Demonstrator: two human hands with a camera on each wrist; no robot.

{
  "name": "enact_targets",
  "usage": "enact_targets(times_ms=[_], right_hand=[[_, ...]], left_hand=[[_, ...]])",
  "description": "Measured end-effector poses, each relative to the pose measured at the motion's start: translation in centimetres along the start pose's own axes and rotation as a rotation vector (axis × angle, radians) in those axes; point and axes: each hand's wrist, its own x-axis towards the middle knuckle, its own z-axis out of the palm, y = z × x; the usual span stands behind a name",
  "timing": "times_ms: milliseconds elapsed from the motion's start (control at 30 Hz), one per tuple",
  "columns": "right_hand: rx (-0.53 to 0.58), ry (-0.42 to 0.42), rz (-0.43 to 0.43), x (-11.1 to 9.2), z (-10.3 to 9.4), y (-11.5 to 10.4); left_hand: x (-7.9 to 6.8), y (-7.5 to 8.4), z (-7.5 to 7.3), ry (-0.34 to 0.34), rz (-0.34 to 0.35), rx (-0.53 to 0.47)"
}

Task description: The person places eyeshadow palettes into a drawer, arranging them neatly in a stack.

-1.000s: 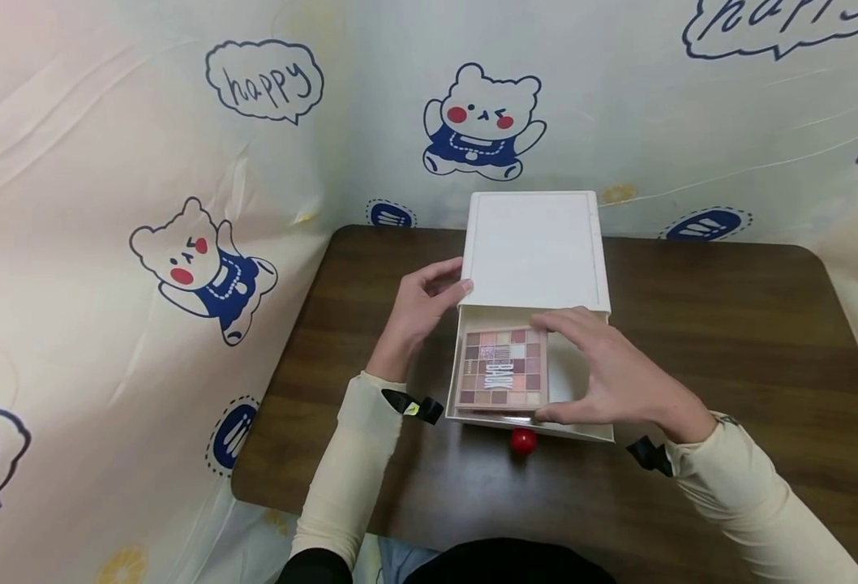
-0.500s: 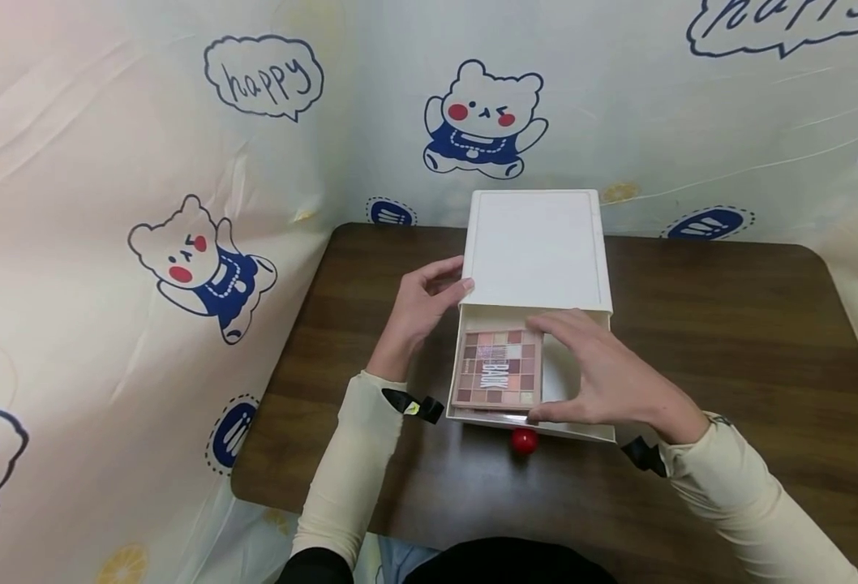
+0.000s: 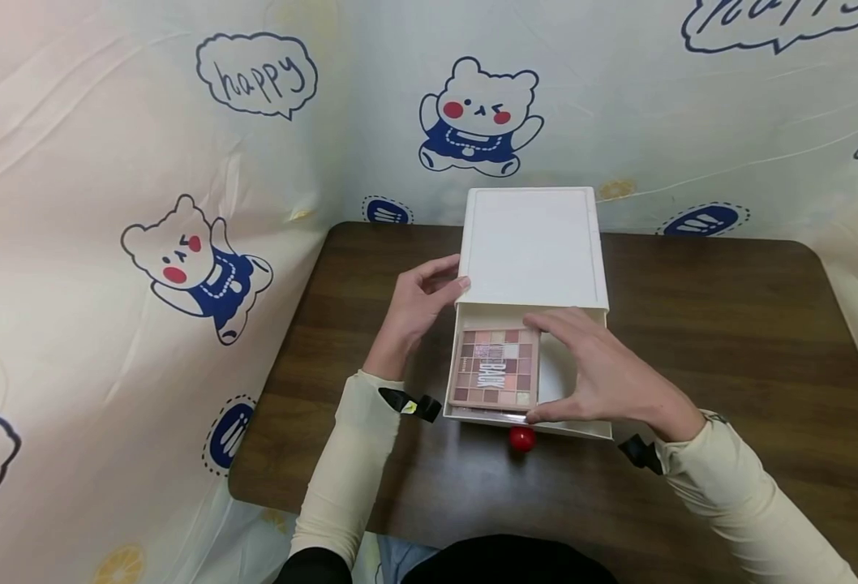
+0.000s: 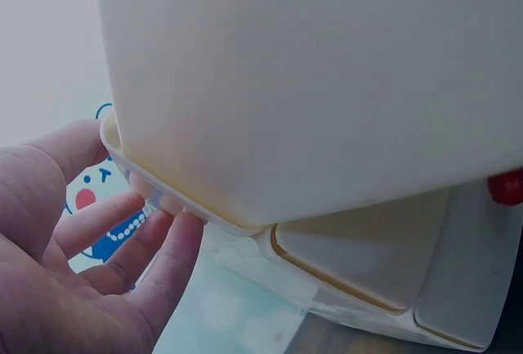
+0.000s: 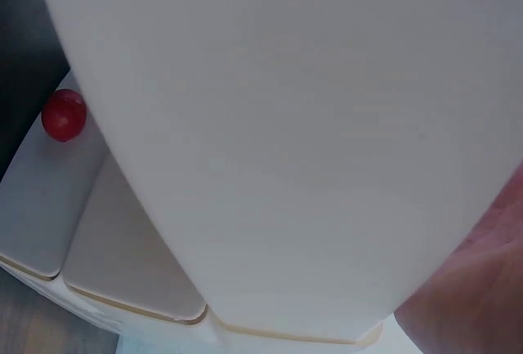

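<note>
In the head view an eyeshadow palette [image 3: 495,377] with a grid of pink and brown squares lies at the left of a pulled-out white drawer [image 3: 531,430]. My right hand [image 3: 600,369] grips it from the right, thumb at its near corner and fingers at its far edge. A shiny edge of something shows below the palette. My left hand [image 3: 418,304] rests on the left side of the white drawer cabinet [image 3: 534,243]. In the left wrist view, that hand's fingertips [image 4: 189,221] touch the cabinet's rim. The right wrist view shows only part of the right hand [image 5: 478,280].
A red ball-shaped knob or ball [image 3: 522,439] shows just in front of the drawer; whether it is attached cannot be told. Lower drawer fronts [image 5: 131,248] appear beneath the pulled-out drawer. The dark wooden table [image 3: 706,349] stands against a printed curtain [image 3: 619,97].
The right hand and the palette have slid slightly left inside the drawer. The left hand stays at the cabinet's side.
</note>
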Motion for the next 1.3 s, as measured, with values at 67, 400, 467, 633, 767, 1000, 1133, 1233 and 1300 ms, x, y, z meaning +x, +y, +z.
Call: enact_targets(times_ms=[67,400,467,633,767,1000,1133,1233,1300], right_hand=[[0.003,-0.005,-0.003,0.0,0.0,0.0],[0.005,0.002,-0.008,0.1,-0.2,0.1],[0.016,0.016,-0.012,0.0,-0.4,0.0],[0.110,0.064,-0.012,-0.2,-0.8,-0.2],[0.307,0.117,0.005,-0.6,-1.0,-0.5],[0.631,0.179,0.039,-2.1,-1.6,-1.6],[0.757,0.156,0.043,-3.4,-1.8,-2.5],[0.824,0.133,0.032,-4.4,-1.9,-3.1],[0.860,0.118,0.012,-5.1,-1.7,-3.6]], left_hand=[[0.0,0.0,0.0,-0.007,-0.002,-0.004],[0.1,0.0,0.0,-0.002,0.007,-0.003],[0.1,0.0,0.0,-0.004,0.009,-0.002],[0.1,0.1,0.0,-0.003,0.010,0.003],[0.0,0.0,0.0,-0.001,0.015,0.006],[0.0,-0.2,0.0,-0.004,0.010,0.008],[0.0,-0.1,0.0,0.000,0.013,0.009],[0.0,-0.1,0.0,0.000,0.018,0.011],[0.0,-0.2,0.0,0.002,0.020,0.013]])
